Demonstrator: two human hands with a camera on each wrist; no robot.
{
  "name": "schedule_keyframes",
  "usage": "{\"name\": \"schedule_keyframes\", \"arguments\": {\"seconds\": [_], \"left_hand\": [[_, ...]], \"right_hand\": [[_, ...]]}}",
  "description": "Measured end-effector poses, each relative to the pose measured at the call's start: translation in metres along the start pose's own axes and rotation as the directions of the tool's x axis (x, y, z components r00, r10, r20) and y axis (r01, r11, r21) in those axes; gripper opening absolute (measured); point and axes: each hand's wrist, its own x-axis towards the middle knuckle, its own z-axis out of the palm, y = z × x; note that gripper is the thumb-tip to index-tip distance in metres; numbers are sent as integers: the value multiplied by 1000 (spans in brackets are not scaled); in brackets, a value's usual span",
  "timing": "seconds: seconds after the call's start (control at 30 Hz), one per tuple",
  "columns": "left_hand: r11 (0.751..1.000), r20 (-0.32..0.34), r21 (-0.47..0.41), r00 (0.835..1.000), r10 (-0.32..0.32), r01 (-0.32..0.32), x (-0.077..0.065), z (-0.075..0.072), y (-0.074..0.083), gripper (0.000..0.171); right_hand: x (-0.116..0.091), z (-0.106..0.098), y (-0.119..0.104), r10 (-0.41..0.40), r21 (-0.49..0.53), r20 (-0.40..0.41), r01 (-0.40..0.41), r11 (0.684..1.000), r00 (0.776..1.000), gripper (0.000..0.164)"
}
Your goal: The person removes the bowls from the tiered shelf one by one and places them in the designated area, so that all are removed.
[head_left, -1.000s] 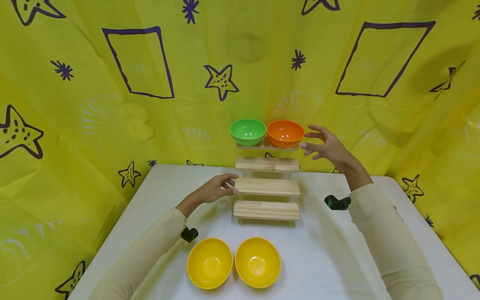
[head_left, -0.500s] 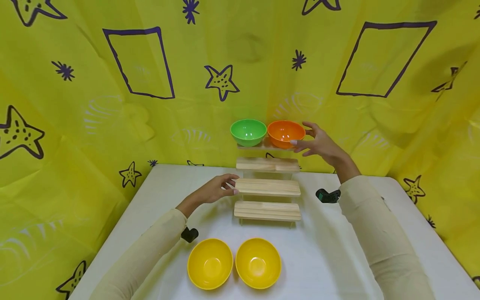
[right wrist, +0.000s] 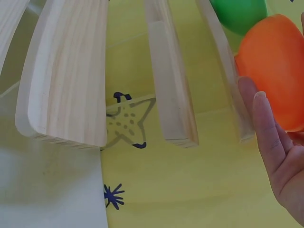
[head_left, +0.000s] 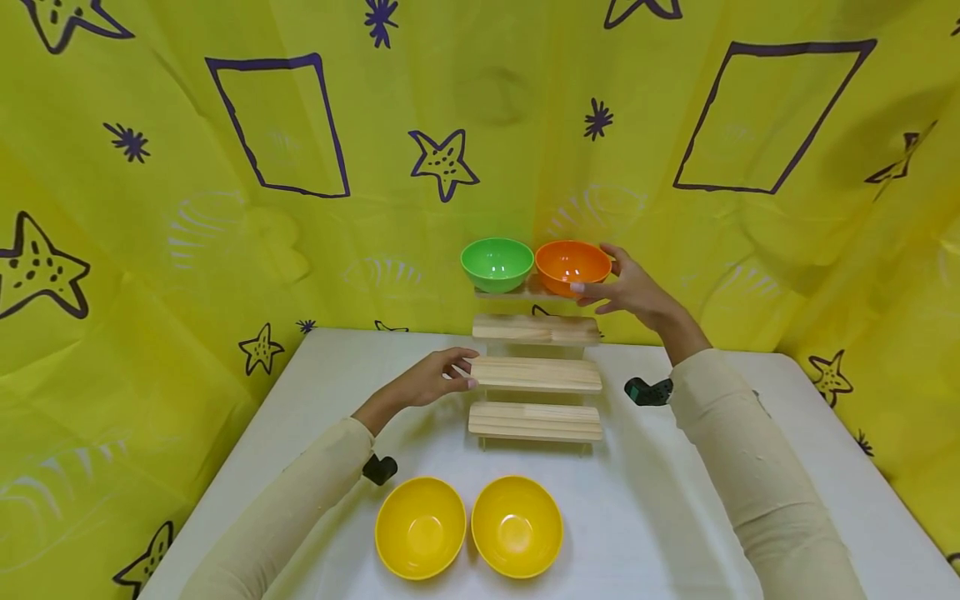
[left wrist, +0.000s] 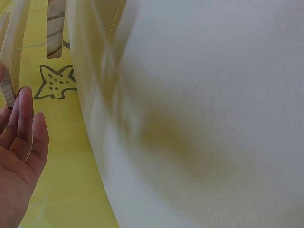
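Observation:
An orange bowl [head_left: 564, 260] stands on the top board of a stepped wooden stand [head_left: 536, 374], beside a green bowl [head_left: 493, 262]. My right hand [head_left: 637, 291] holds the orange bowl's right side, thumb in front and fingers behind. Its fingers lie against the outer wall of the orange bowl [right wrist: 275, 71] in the right wrist view. Lower down, my left hand [head_left: 424, 380] grips the left end of the stand's second board from the bottom, between thumb and fingers. The left wrist view shows those fingers [left wrist: 24, 114] at the board's end.
Two yellow bowls [head_left: 421, 528] sit side by side on the white table [head_left: 637, 517], in front of the stand. Yellow sheeting [head_left: 517, 167] printed with stars and frames encloses the table at the back and sides.
My right hand has moved left to the orange bowl, and its thumb has come round the bowl's front. The left hand and all the bowls stay in place.

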Motion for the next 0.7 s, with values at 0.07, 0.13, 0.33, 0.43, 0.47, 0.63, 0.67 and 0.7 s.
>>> {"name": "schedule_keyframes", "arguments": {"seconds": [0.07, 0.13, 0.33, 0.43, 0.47, 0.63, 0.67, 0.7], "left_hand": [[1000, 1, 7, 1000, 1, -1, 0, 0, 1, 54], [1000, 1, 10, 1000, 1, -1, 0, 0, 0, 54], [1000, 1, 10, 1000, -2, 2, 0, 0, 0, 54], [1000, 0, 7, 1000, -9, 9, 0, 0, 1, 54], [1000, 0, 7, 1000, -10, 10, 0, -1, 2, 54], [1000, 1, 11, 1000, -7, 7, 0, 0, 2, 55], [1000, 0, 11, 1000, -7, 7, 0, 0, 1, 55], [1000, 1, 10, 1000, -7, 7, 0, 0, 1, 55]], "right_hand": [[1, 2, 0, -4, 2, -2, 4, 1000, 1000, 100], [1, 3, 1, -12, 7, -4, 12, 1000, 1000, 99], [4, 8, 2, -38, 16, -25, 38, 999, 999, 92], [4, 9, 3, -38, 15, -34, 39, 999, 999, 94], [4, 9, 3, -38, 16, -37, 38, 999, 999, 95], [5, 9, 4, -35, 26, -58, 37, 999, 998, 95], [5, 9, 4, -36, 30, -61, 38, 999, 997, 95], [5, 9, 5, -41, 34, -63, 43, 999, 997, 94]]}}
